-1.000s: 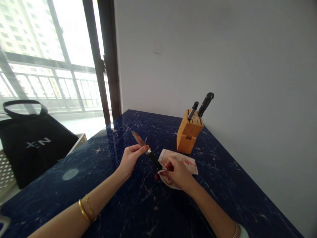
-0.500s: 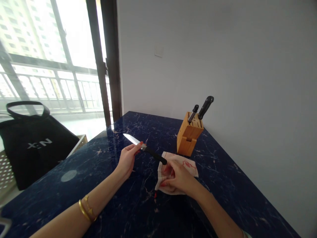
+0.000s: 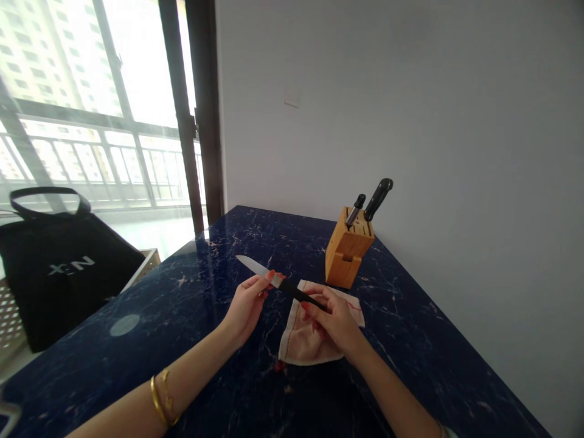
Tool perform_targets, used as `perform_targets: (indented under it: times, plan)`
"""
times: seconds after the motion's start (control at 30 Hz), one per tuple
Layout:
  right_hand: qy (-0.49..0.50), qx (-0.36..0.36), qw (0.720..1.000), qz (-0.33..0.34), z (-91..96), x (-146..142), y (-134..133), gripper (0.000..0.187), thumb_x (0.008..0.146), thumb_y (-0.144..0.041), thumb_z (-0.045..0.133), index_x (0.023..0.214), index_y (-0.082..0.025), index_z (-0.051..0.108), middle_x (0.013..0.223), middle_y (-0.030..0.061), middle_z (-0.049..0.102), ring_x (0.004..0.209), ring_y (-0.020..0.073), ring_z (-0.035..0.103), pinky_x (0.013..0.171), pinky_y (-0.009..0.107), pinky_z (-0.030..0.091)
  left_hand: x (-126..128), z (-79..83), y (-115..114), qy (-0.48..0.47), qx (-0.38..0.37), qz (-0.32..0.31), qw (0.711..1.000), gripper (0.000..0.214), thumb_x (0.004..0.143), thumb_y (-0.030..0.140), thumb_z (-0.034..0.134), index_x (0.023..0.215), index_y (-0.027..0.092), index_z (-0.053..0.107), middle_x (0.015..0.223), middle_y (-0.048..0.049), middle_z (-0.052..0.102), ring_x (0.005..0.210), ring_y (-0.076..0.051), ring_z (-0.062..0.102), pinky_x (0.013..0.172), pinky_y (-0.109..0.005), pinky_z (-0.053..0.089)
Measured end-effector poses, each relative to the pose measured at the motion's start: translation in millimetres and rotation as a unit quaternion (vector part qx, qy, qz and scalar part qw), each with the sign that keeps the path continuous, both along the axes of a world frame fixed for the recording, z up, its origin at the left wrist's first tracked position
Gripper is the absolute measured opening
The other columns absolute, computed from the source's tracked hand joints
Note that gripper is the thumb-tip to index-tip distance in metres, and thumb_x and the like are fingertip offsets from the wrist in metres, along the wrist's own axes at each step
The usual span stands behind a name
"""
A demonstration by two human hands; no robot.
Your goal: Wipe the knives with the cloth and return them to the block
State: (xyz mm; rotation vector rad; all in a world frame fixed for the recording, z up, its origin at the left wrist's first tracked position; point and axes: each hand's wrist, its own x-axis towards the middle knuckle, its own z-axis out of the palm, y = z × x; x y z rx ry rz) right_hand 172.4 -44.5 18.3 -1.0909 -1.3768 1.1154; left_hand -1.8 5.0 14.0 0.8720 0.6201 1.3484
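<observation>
Above the dark marble counter (image 3: pixel 182 304), a kitchen knife (image 3: pixel 274 281) is held up, its blade pointing away, pinched near the blade's base by the fingers of the left hand (image 3: pixel 246 310); the handle's end is gripped by the curled, closed fingers of the right hand (image 3: pixel 333 322), over a red-marked cloth (image 3: pixel 303 344); a wooden knife block (image 3: pixel 349 249) is stood beyond; a black bag (image 3: pixel 59 286) is seen at left.

One legible marking recorded: white capitals (image 3: pixel 72 265) on the black tote bag (image 3: pixel 45 298) at the left, reading "X:N" from this position; the letters may be inverted, which cannot be confirmed. A red marking (image 3: pixel 352 305) on the pale cloth (image 3: pixel 308 340) cannot be read.
</observation>
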Motion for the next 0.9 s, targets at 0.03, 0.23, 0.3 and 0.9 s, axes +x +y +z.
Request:
perform_targets:
  times: [0.03,0.23,0.3,0.9]
  plan:
    - [0.015,-0.010,1.000,-0.002,0.0,-2,0,0.030,0.070,-0.038,0.065,0.092,-0.020,0.055,0.068,-0.0020,0.061,0.048,0.0074,0.050,0.042,0.018,0.036,1,-0.4,-1,-0.004,-0.003,0.000,1.000,0.017,0.068,0.029,0.069,0.073,0.013,0.070,0.082,-0.0063,0.069,0.078,-0.013,0.056,0.067,-0.021,0.038]
    - [0.133,-0.050,0.989,-0.051,4.4,-6,-4,0.031,0.069,-0.040,0.065,0.091,-0.019,0.056,0.061,-0.0015,0.060,0.045,0.0077,0.049,0.037,0.016,0.035,3,2.1,-7,0.019,-0.015,0.007,1.000,0.017,0.069,0.030,0.069,0.075,0.014,0.070,0.085,-0.0056,0.068,0.073,-0.012,0.054,0.064,-0.021,0.037]
    - [0.176,-0.045,0.982,-0.061,5.9,-4,-4,0.029,0.069,-0.040,0.065,0.087,-0.019,0.057,0.060,-0.0010,0.061,0.042,0.0075,0.048,0.033,0.016,0.032,4,6.8,-11,0.039,0.013,-0.014,0.999,0.019,0.071,0.031,0.067,0.081,0.015,0.070,0.091,-0.0065,0.068,0.078,-0.014,0.055,0.066,-0.022,0.037]
    - [0.163,0.137,0.944,-0.251,74.7,59,-11,0.022,0.068,-0.035,0.065,0.080,-0.016,0.060,0.047,-0.0038,0.054,0.036,0.0048,0.042,0.031,0.014,0.026,11,8.7,-32,0.320,0.155,-0.149,0.923,0.060,0.085,0.050,0.032,0.051,0.017,0.069,0.051,-0.0060,0.066,0.055,-0.016,0.056,0.062,-0.025,0.039]
